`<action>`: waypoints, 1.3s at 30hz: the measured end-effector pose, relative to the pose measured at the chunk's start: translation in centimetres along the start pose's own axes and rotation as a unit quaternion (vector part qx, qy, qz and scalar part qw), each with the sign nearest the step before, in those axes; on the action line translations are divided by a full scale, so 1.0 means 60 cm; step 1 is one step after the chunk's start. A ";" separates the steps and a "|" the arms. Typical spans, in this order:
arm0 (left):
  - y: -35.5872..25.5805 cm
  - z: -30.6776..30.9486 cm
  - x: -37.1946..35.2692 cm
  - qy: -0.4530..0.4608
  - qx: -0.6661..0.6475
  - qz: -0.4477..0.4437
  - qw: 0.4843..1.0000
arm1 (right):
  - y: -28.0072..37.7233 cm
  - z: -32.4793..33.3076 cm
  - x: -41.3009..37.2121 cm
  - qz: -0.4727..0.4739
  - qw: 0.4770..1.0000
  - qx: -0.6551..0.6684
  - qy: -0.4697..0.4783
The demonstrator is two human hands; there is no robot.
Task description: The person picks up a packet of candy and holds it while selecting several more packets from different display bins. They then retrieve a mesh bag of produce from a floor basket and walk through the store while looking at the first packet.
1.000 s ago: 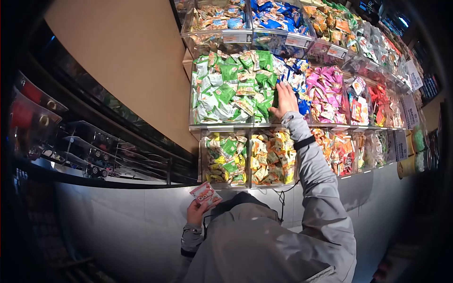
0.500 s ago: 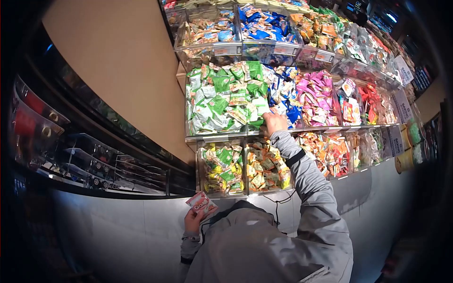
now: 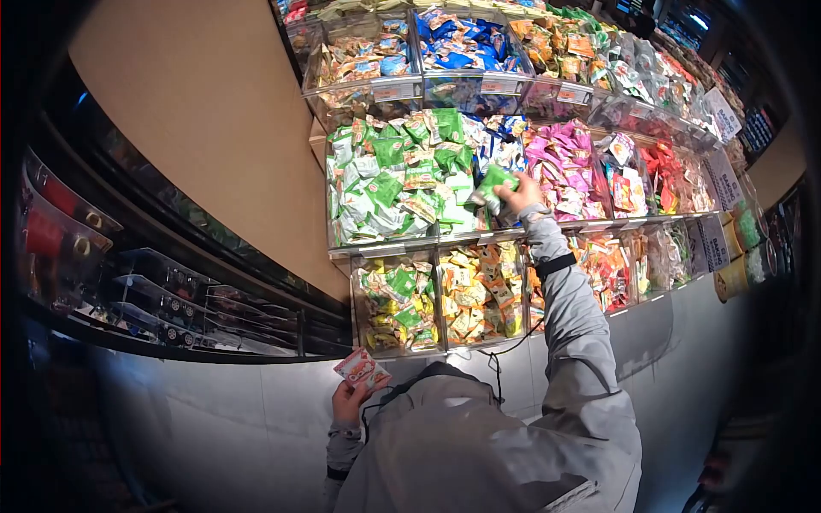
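Note:
My right hand (image 3: pixel 523 196) is closed on the edge of a small green snack packet (image 3: pixel 493 185), lifted in front of the bin of blue-and-white packets (image 3: pixel 500 144). To its left lies a heap of green-and-white packets (image 3: pixel 385 179) in a clear bin. Pink packets (image 3: pixel 564 167) fill the bin on its right. Low at my left side, my left hand (image 3: pixel 349 403) pinches a flat pink-and-white packet (image 3: pixel 363 369) with its printed face up.
Clear bins of wrapped snacks rise in tiers, with yellow and orange packets (image 3: pixel 483 286) below and blue packets (image 3: pixel 466 43) above. A tan panel (image 3: pixel 188 111) and a dark-edged display case (image 3: pixel 171 299) stand to the left. A thin dark cord (image 3: pixel 499 363) hangs near my body.
My right hand has lifted the green packet out of the green-and-white bin and moved slightly up and right. My left hand still holds its pink packet. The view has shifted a little.

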State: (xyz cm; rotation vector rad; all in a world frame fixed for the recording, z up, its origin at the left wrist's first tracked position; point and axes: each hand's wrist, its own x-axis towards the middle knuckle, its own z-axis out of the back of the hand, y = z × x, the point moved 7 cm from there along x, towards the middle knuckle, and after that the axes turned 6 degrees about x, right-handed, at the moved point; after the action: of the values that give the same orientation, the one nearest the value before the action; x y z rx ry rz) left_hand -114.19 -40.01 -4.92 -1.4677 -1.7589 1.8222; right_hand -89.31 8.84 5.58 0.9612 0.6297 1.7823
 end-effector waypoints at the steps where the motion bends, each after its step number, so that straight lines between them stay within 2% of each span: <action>1: 0.004 0.003 0.001 -0.002 -0.001 0.000 1.000 | 0.066 0.000 -0.025 -0.063 0.996 -0.007 0.058; 2: 0.007 0.007 0.004 -0.004 -0.001 -0.001 1.000 | 0.044 -0.033 -0.022 -0.080 0.992 0.024 0.099; 4: 0.013 0.013 0.009 -0.003 0.009 0.000 1.000 | 0.074 -0.061 -0.031 -0.037 0.990 -0.034 0.130; 7: 0.011 0.010 0.009 -0.004 0.017 0.005 1.000 | 0.094 -0.100 -0.037 -0.024 0.988 -0.040 0.150; 8: 0.010 0.009 0.008 -0.007 0.013 0.007 1.000 | 0.089 -0.113 -0.039 0.012 0.989 -0.087 0.119; 11: 0.012 0.011 0.003 -0.017 0.012 0.012 1.000 | 0.089 -0.112 -0.043 0.037 0.995 -0.065 0.066; 13: 0.020 0.018 0.004 -0.014 0.023 0.014 1.000 | 0.118 -0.078 -0.051 0.091 0.992 0.090 -0.009; 14: 0.023 0.017 0.005 -0.012 0.035 0.019 0.999 | 0.113 -0.080 -0.053 0.093 0.991 0.091 -0.009; 16: 0.020 0.009 0.004 -0.008 0.030 0.019 0.999 | 0.121 -0.092 -0.061 0.161 0.986 0.009 0.029; 18: 0.021 0.005 0.007 -0.003 0.029 0.020 0.999 | 0.124 -0.094 -0.062 0.151 0.987 -0.026 0.042; 20: 0.024 0.004 0.015 0.004 0.007 0.017 1.000 | 0.135 -0.086 -0.061 0.101 0.986 -0.102 0.085; 21: 0.020 0.000 0.016 0.006 0.009 0.016 1.000 | 0.152 -0.077 -0.062 0.158 0.974 -0.150 0.065; 24: 0.007 -0.010 0.016 -0.007 0.014 0.013 1.000 | 0.171 -0.049 -0.033 0.148 0.982 -0.115 0.027; 25: 0.007 -0.012 0.016 -0.010 0.015 0.014 1.000 | 0.183 -0.037 -0.019 0.179 0.982 -0.063 -0.015; 28: 0.003 -0.016 0.014 -0.016 0.016 0.010 1.000 | 0.182 -0.032 0.049 0.162 0.985 0.008 -0.061; 30: 0.001 -0.016 0.014 -0.018 0.017 0.004 1.000 | 0.174 -0.059 0.094 0.173 0.983 0.016 -0.055; 34: 0.010 -0.002 0.021 -0.028 0.023 -0.002 0.999 | 0.188 -0.106 0.142 0.145 0.987 -0.068 0.022; 38: 0.007 -0.003 0.013 -0.032 0.019 -0.005 0.999 | 0.215 -0.119 0.156 0.189 0.971 -0.143 0.029; 39: 0.003 -0.007 0.009 -0.035 0.017 -0.006 0.999 | 0.224 -0.112 0.155 0.146 0.972 -0.171 0.068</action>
State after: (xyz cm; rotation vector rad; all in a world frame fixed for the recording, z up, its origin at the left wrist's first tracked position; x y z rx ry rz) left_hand -114.04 -39.41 -5.27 -1.3953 -1.7554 1.9100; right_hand -103.76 12.24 15.20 0.7242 0.2562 2.1460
